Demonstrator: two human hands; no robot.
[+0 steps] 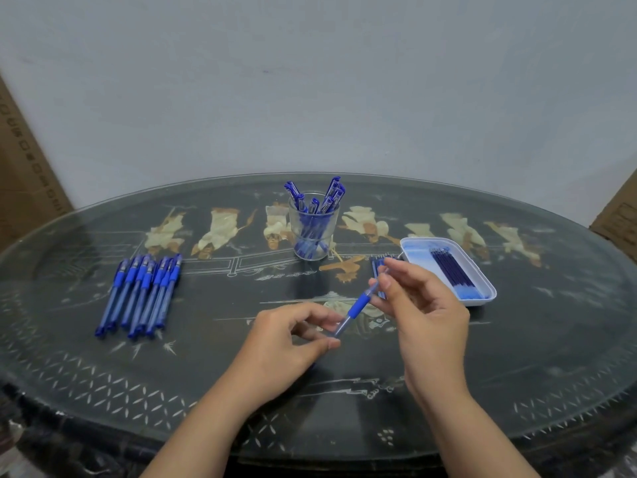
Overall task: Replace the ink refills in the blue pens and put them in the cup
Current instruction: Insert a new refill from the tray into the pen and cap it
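Observation:
A blue pen (355, 310) is held slanted above the middle of the table. My left hand (286, 343) pinches its clear barrel at the lower end. My right hand (420, 312) grips its tip end between thumb and fingers. A clear glass cup (313, 229) stands at the table's back centre with several capped blue pens in it. A row of several blue pens (141, 294) lies on the left. A white tray (482, 270) on the right holds several dark blue refills (451, 269). A few more refills (378, 267) lie just left of the tray, partly hidden by my right hand.
The dark oval table (103, 374) has a glass top and pale inlaid figures. Cardboard boxes stand at the far left (24, 174) and far right (617, 215) behind it. A plain wall rises behind the table.

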